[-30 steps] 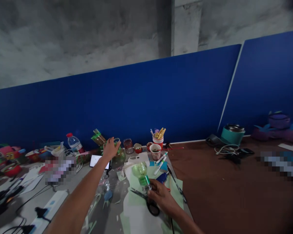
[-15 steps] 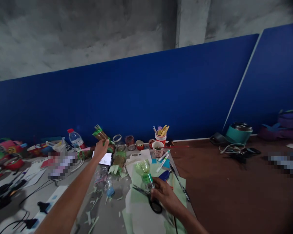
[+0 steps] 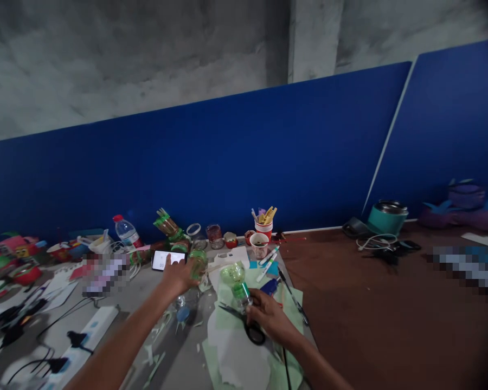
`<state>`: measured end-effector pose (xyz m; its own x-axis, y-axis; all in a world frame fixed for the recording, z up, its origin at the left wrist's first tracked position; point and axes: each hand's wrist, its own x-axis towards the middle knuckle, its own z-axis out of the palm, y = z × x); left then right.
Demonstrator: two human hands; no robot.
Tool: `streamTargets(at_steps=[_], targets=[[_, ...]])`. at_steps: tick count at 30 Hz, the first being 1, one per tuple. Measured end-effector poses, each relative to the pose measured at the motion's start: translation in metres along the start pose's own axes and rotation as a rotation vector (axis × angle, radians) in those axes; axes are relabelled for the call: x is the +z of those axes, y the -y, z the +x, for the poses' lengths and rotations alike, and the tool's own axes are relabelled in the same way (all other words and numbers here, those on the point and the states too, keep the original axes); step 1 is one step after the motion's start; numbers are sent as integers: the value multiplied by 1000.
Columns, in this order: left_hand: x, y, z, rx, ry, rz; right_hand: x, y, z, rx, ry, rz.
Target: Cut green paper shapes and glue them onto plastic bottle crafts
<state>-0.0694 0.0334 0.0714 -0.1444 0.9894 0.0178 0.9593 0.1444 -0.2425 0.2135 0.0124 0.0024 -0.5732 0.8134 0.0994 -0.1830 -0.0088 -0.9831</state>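
Observation:
My left hand reaches over a phone with a lit screen, its index finger stretched out onto the display. Nothing is held in that hand. Just right of it stands a green bottle piece, partly covered by the fingers. My right hand grips the lower clear end of a green plastic cup made from cut bottle parts, with a green band around its middle. Beneath the cup, scissors with black handles lie partly open on green and white paper.
Paper cups, markers, a blue glue gun and a black pen lie near the right hand. A water bottle, a power strip and cables are leftward. Plastic scraps litter the front. A teal container stands right.
My left hand has left the brown-and-green bottle craft at the back and come down right to the phone, finger on its screen. My right hand still holds the green cup.

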Motion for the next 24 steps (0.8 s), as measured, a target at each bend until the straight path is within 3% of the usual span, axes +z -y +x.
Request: streamTargets(at_steps=[8, 19, 24], targets=[[4, 8, 4, -47, -1, -57, 1, 3, 0, 22, -3, -2], [-27, 13, 42, -127, -147, -219, -2, -7, 2, -11, -4, -1], [-31, 11, 55, -151, -180, -242, -3, -10, 2, 3, -8, -12]])
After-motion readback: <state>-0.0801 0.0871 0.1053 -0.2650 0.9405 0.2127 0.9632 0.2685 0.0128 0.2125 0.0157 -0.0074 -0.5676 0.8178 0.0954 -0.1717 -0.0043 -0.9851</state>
